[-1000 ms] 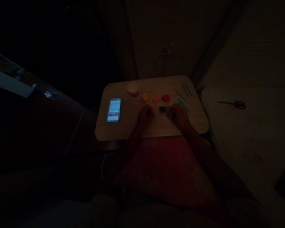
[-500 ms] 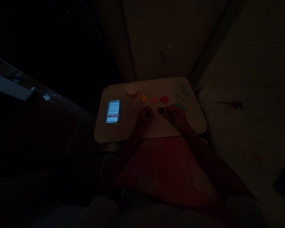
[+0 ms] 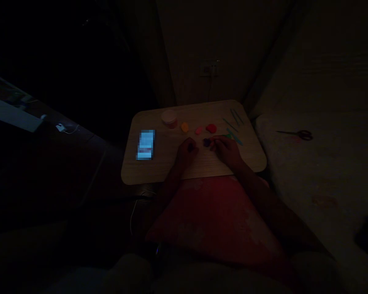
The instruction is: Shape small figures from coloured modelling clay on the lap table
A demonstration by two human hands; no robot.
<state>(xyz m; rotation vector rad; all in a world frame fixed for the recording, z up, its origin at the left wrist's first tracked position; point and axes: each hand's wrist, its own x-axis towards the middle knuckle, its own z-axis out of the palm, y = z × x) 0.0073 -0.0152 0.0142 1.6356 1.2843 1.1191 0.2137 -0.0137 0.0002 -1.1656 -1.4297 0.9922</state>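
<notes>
In the dim light, a small dark purple lump [image 3: 206, 142], which looks like modelling clay, is on the wooden table between my hands. My right hand [image 3: 227, 150] has its fingers pinched together at the lump's right edge. To the left of it my left hand [image 3: 186, 152] rests with curled fingers; whether something is inside them is too dark to see. Beyond the hands lie an orange lump [image 3: 184, 127], a pink lump [image 3: 198, 130] and a red lump [image 3: 211, 128]. A green piece [image 3: 228, 136] shows partly behind my right hand.
A lit phone [image 3: 146, 144] lies on the left of the small table [image 3: 131, 173]. A lidded tub [image 3: 169, 119] stands at the back. Several thin blue-green sticks [image 3: 234, 137] are on the right. Scissors [image 3: 300, 134] lie off the table, right, and a wall socket [image 3: 209, 68] is behind.
My right hand's fingertips have shifted slightly on the purple lump. My left hand stays nearly in place with its fingers curled. The view has moved a little.
</notes>
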